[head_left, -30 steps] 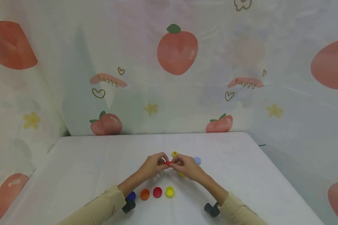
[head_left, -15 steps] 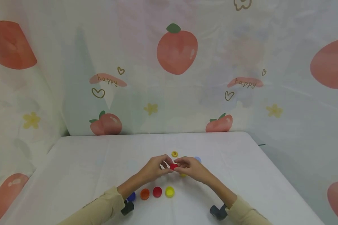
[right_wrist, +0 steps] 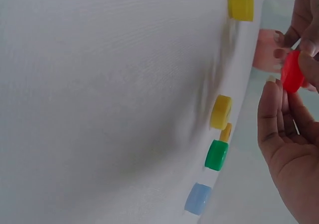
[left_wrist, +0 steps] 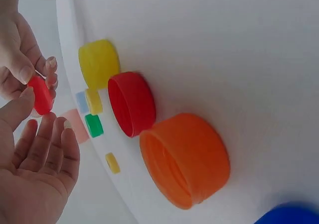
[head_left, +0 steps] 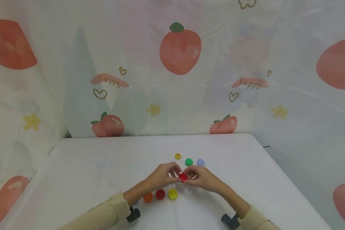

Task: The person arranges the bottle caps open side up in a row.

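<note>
In the head view both hands meet around a small red bottle cap held above the table. My left hand pinches it from the left, its thumb on the cap and its fingers below in the left wrist view. From the other side my right hand pinches the same cap; in the right wrist view its thumb lies against the red face. Just in front of the hands stand an orange cap, a second red cap and a yellow cap. A blue cap is mostly cut off in the left wrist view.
Behind the hands lie a small yellow cap, a green cap and a light blue cap. Another yellow cap shows in the right wrist view. A white cloth covers the table; a peach-print curtain hangs behind.
Both hands have moved right and nearer with the red cap, whose round face now shows more. The green cap has come into sight; the left arm now covers most of the blue cap.
</note>
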Demonstrator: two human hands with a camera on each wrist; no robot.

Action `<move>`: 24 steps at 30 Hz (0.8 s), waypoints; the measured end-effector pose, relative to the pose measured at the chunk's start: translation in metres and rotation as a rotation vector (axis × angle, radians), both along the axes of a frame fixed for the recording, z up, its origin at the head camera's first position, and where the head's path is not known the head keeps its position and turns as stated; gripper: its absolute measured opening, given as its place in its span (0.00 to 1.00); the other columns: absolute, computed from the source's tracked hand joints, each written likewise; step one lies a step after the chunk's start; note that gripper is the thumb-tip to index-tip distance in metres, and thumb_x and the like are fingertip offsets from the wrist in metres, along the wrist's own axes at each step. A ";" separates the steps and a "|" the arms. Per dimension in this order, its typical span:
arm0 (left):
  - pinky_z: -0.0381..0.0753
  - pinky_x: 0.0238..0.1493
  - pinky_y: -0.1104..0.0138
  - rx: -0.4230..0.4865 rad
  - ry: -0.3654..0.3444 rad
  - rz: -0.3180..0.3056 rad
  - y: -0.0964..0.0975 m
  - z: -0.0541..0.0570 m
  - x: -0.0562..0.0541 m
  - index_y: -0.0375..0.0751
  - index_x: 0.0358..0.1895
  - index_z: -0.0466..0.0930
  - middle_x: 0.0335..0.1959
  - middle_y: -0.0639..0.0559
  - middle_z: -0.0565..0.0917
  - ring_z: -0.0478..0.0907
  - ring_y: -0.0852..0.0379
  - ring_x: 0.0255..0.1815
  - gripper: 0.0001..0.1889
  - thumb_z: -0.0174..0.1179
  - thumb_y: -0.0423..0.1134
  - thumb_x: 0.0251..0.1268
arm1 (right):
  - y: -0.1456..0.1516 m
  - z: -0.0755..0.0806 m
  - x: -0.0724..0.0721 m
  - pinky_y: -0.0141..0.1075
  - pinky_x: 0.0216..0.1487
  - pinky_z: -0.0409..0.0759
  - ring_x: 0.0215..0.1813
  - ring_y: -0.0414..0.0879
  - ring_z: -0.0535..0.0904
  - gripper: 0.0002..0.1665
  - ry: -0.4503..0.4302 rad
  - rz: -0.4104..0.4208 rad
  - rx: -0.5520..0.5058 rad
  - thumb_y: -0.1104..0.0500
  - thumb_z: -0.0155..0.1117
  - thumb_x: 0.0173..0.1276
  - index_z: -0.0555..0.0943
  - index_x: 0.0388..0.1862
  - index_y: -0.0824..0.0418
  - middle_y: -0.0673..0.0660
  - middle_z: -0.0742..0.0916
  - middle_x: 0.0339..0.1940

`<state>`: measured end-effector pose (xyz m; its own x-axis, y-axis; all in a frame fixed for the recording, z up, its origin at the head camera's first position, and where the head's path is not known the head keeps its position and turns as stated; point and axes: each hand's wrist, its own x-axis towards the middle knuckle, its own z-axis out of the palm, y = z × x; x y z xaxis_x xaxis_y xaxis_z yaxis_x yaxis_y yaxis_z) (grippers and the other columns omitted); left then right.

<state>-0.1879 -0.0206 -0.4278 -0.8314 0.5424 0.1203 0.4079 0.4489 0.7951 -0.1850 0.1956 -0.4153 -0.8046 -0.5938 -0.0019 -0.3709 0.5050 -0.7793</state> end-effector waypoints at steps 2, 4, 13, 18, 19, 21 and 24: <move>0.76 0.37 0.76 -0.017 0.003 -0.003 0.001 0.000 0.001 0.45 0.44 0.76 0.35 0.62 0.79 0.76 0.66 0.35 0.16 0.70 0.38 0.54 | 0.000 0.001 0.002 0.33 0.39 0.79 0.36 0.45 0.78 0.18 0.007 0.007 0.012 0.57 0.70 0.60 0.79 0.47 0.62 0.49 0.82 0.35; 0.76 0.37 0.76 -0.029 0.008 -0.012 0.003 0.000 0.003 0.45 0.44 0.76 0.34 0.62 0.79 0.75 0.66 0.34 0.16 0.70 0.38 0.53 | 0.000 0.002 0.004 0.33 0.39 0.79 0.36 0.44 0.77 0.18 0.009 0.015 0.025 0.57 0.70 0.60 0.79 0.46 0.61 0.49 0.82 0.35; 0.75 0.38 0.77 -0.077 -0.017 -0.068 0.010 -0.004 0.009 0.44 0.45 0.76 0.32 0.63 0.78 0.74 0.67 0.35 0.16 0.70 0.37 0.54 | 0.003 -0.001 0.013 0.30 0.39 0.79 0.36 0.43 0.77 0.18 -0.037 0.015 0.094 0.58 0.71 0.58 0.78 0.46 0.61 0.47 0.82 0.33; 0.75 0.39 0.77 -0.115 -0.015 -0.084 0.014 -0.007 0.011 0.45 0.44 0.76 0.31 0.64 0.78 0.74 0.68 0.35 0.15 0.69 0.35 0.53 | 0.004 -0.006 0.015 0.30 0.38 0.79 0.36 0.41 0.77 0.18 -0.039 0.016 0.120 0.58 0.72 0.57 0.78 0.45 0.61 0.47 0.81 0.34; 0.75 0.38 0.77 -0.123 -0.015 -0.085 0.015 -0.007 0.011 0.45 0.44 0.77 0.31 0.64 0.78 0.74 0.68 0.35 0.15 0.69 0.35 0.53 | 0.004 -0.006 0.015 0.30 0.38 0.78 0.36 0.41 0.77 0.18 -0.037 0.015 0.124 0.58 0.72 0.57 0.78 0.45 0.61 0.47 0.81 0.34; 0.74 0.38 0.77 -0.141 -0.007 -0.089 0.017 -0.008 0.012 0.45 0.44 0.77 0.31 0.64 0.79 0.74 0.69 0.34 0.15 0.69 0.34 0.53 | 0.004 -0.007 0.016 0.30 0.37 0.78 0.35 0.41 0.77 0.18 -0.024 0.015 0.134 0.59 0.72 0.56 0.78 0.44 0.61 0.47 0.81 0.33; 0.74 0.38 0.77 -0.184 0.026 -0.105 0.019 -0.009 0.013 0.44 0.45 0.78 0.32 0.63 0.80 0.74 0.69 0.35 0.16 0.70 0.35 0.53 | 0.004 -0.008 0.018 0.30 0.36 0.78 0.34 0.42 0.76 0.19 -0.007 0.017 0.153 0.59 0.73 0.56 0.77 0.44 0.62 0.47 0.81 0.32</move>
